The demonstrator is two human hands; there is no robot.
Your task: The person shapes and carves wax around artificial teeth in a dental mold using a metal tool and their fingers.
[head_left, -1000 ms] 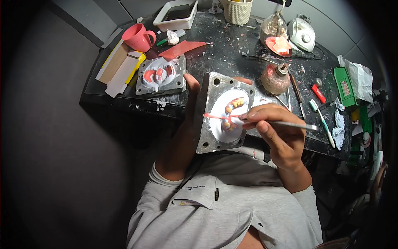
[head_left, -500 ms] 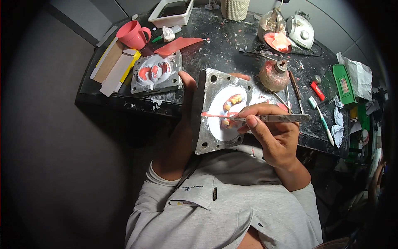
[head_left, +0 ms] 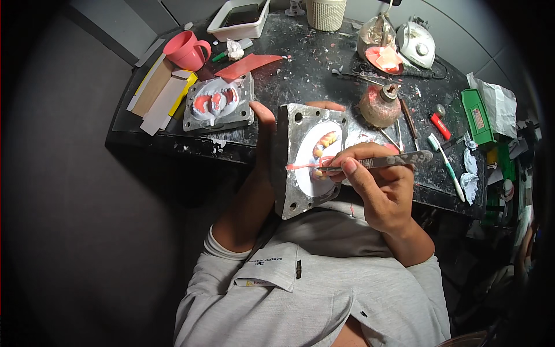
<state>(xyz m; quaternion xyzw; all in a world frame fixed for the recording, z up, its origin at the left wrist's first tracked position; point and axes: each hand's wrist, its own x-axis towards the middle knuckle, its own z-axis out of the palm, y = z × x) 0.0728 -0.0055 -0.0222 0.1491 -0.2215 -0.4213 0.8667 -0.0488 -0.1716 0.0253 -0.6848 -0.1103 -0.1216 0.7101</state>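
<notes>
My left hand (head_left: pixel 264 124) is wrapped round a metal denture flask half (head_left: pixel 283 191) and holds it tilted up in front of me. Its thumb is at the flask's left side and fingertips show over the top edge. Set in the flask is white plaster (head_left: pixel 305 151) with a row of yellowish false teeth (head_left: pixel 325 143). A thin pink wax strip (head_left: pixel 300 166) lies across plaster and metal rim. My right hand (head_left: pixel 378 188) pinches a flat metal scalpel-like tool (head_left: pixel 399 159), its tip at the strip beside the lower teeth. The fingers partly hide the plaster's right side.
On the black bench, another flask half (head_left: pixel 218 103) with pink-and-white plaster stands left, by a pink mug (head_left: pixel 188 50) and a pink wax sheet (head_left: pixel 250 66). A spirit burner (head_left: pixel 380 109), metal tools, a toothbrush (head_left: pixel 447 165) and a green box (head_left: pixel 477 115) lie right.
The flask half has turned slightly and dropped a little, so its plaster faces more to the right. The tool's tip has shifted slightly along the pink strip, and its handle has tilted upward.
</notes>
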